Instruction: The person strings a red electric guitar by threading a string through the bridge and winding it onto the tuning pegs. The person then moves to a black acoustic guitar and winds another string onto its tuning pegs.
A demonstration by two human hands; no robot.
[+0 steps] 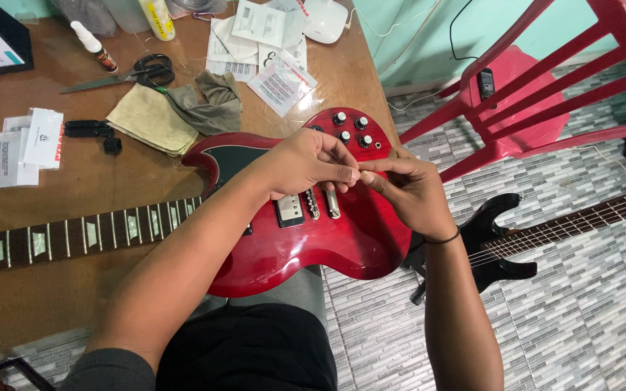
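The glossy red solid-body electric guitar [306,246] lies across the middle of the frame, its body resting on the person's lap and the edge of the brown wooden table [74,289], its dark fretboard with pale inlays [74,239] stretching toward the left edge. Four black control knobs [349,129] sit on the upper part of the body, and a chrome pickup and bridge [306,206] show just below the hands. The left hand [306,163] and right hand [411,192] meet above the bridge, fingertips pinched together on something too thin to make out; neither hand is flat on the guitar.

In the upper left of the frame, a pair of black-handled scissors [135,72] lies on the table beside a folded beige cloth [150,119] and a crumpled grey-green rag [211,105]. White paper packets [269,51] are scattered at the upper centre, and more white packets [19,145] lie at the left edge. A small white-capped spray bottle [94,47] stands near the scissors.

At the upper right, a red-painted wooden chair [545,94] stands on the grey tiled floor [581,311], and a black electric guitar [501,239] lies on that floor at the right, just beyond the right wrist.
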